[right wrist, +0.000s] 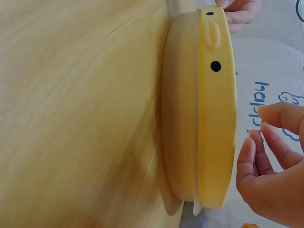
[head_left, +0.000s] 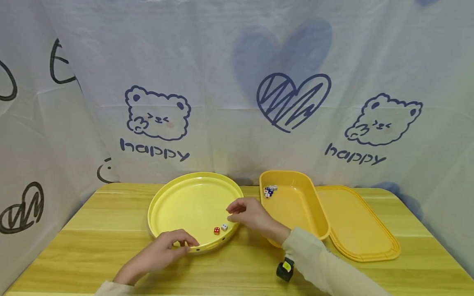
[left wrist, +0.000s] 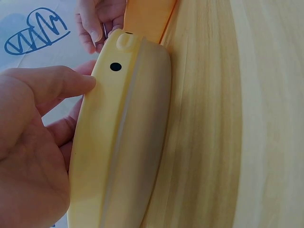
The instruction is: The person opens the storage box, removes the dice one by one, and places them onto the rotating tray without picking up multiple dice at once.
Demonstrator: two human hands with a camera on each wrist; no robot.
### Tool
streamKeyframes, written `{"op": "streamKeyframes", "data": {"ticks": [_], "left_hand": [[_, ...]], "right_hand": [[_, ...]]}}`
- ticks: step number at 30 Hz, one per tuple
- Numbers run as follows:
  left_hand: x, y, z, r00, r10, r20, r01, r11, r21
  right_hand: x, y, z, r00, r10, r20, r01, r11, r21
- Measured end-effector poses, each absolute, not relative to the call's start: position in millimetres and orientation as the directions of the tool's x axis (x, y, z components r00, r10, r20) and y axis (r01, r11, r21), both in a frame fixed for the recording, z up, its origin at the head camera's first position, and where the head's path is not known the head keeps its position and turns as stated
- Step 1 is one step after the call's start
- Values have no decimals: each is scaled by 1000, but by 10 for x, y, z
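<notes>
A round yellow tray (head_left: 196,179) with black dots on its side sits on the table. Inside it, near the front right rim, a red die (head_left: 216,231) lies next to a white die (head_left: 224,227). My left hand (head_left: 166,246) pinches the tray's front rim, thumb outside and fingers over the inner side. In the left wrist view, the thumb tip (left wrist: 88,83) is at the rim's edge. Above the tray's right edge hovers my right hand (head_left: 253,213), fingers loosely bent. Nothing shows between its fingertips in the right wrist view.
To the right stands an orange-yellow box (head_left: 322,209) with several small dice (head_left: 269,191) in its far left corner. A flat matching lid (head_left: 361,222) lies beside it. Behind the table hangs a printed white cloth (head_left: 218,135).
</notes>
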State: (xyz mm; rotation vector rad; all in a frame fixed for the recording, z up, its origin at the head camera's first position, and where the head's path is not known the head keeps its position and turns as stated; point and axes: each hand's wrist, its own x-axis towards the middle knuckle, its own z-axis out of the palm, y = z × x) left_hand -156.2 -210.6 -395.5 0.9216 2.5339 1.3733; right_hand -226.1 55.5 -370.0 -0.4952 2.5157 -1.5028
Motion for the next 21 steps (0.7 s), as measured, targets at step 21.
{"op": "streamKeyframes", "data": {"ticks": [21], "left_hand": [[-1567, -2112, -3951, -799, 570, 191, 475, 405, 781]], "right_hand": [[-2412, 773, -3471, -953, -294, 80, -213, 455, -864]]}}
